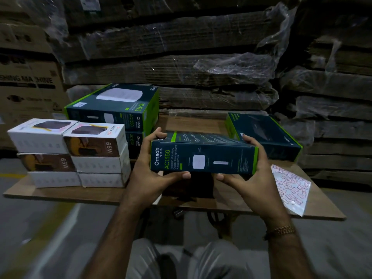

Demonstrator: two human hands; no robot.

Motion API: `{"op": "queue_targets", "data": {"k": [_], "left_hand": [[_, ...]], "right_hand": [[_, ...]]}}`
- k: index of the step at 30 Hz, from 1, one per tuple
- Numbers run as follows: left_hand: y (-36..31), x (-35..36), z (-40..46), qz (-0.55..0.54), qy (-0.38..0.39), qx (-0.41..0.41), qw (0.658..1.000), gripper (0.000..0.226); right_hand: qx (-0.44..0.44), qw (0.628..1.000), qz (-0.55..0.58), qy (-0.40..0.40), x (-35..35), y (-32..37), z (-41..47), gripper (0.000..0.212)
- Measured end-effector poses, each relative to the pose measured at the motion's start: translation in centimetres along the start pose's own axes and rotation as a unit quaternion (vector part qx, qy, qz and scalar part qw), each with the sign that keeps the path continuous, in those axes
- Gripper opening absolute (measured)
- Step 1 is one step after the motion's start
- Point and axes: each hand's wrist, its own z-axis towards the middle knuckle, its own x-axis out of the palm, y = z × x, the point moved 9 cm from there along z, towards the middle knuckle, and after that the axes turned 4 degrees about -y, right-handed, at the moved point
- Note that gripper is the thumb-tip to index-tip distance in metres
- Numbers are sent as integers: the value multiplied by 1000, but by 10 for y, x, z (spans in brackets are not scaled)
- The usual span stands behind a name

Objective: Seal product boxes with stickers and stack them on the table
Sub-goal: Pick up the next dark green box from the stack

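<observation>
Both hands hold one dark Omada box (203, 158) above the near middle of the worktop (231, 202). The box lies flat, its long printed side facing the camera, lettering "Omada AC1350" legible. The left hand (150, 174) grips the box's left end: thumb curled over the top edge, fingers curled under the bottom edge. The right hand (254, 178) grips the right end in the same manner, thumb on top, fingers wrapped beneath. A gold bracelet (281, 230) sits on the right wrist.

Relative to the held box:
- Behind and to its left, a stack of green-edged Omada boxes (114, 109) stands on the worktop, at least two high, the upper one showing a white device picture.
- Further left, a block of small white charger boxes (72, 154) marked "65W" stands in two columns, three high, just beside the Omada stack.
- Behind and to its right, a single Omada box (265, 135) lies on the worktop, tilted, its near corner hidden by the right hand.
- To its right, at the worktop's near edge, a sticker sheet (289, 188) lies flat, carrying red-and-white labels.

Whether the held box carries a seal cannot be determined. Shrink-wrapped flattened cardboard (181, 57) is piled behind the worktop.
</observation>
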Motion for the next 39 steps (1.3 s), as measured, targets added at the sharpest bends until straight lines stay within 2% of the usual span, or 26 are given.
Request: {"op": "queue_targets", "data": {"k": [19, 22, 24, 25, 26, 27, 30, 31, 32, 34, 36, 39], "left_hand": [[14, -2, 0, -30, 13, -26, 999, 99], [19, -1, -3, -48, 6, -52, 997, 115], [31, 2, -4, -128, -25, -112, 985, 135], [41, 3, -4, -184, -61, -158, 968, 140], [48, 4, -5, -234, -97, -204, 946, 137], [51, 8, -6, -274, -121, -247, 921, 125], [43, 25, -8, -327, -127, -336, 874, 64], [43, 26, -7, -325, -129, -353, 868, 55], [41, 25, -4, -320, -140, -358, 866, 57], [32, 22, 5, -320, -166, -345, 867, 88], [13, 20, 15, -300, -178, -306, 886, 111], [-20, 25, 34, -230, -156, -247, 928, 130]], "right_hand": [[1, 1000, -28, -7, 2, -5, 0, 103], [3, 999, -39, -6, 1, -8, 0, 103], [9, 999, -51, -5, 0, -10, 0, 103], [14, 998, -57, -4, 1, -11, 0, 104], [19, 998, -61, -1, 2, -13, -1, 104], [24, 998, -66, 4, 4, -14, -2, 105], [54, 995, -79, 22, 8, -22, -5, 103], [64, 994, -88, 26, 7, -22, -5, 101], [67, 991, -112, 27, 5, -22, -5, 100], [39, 974, -219, 29, 1, -15, -2, 96], [-9, 951, -306, 40, 7, -3, -1, 89], [-35, 960, -268, 75, 29, 15, -1, 105]]}}
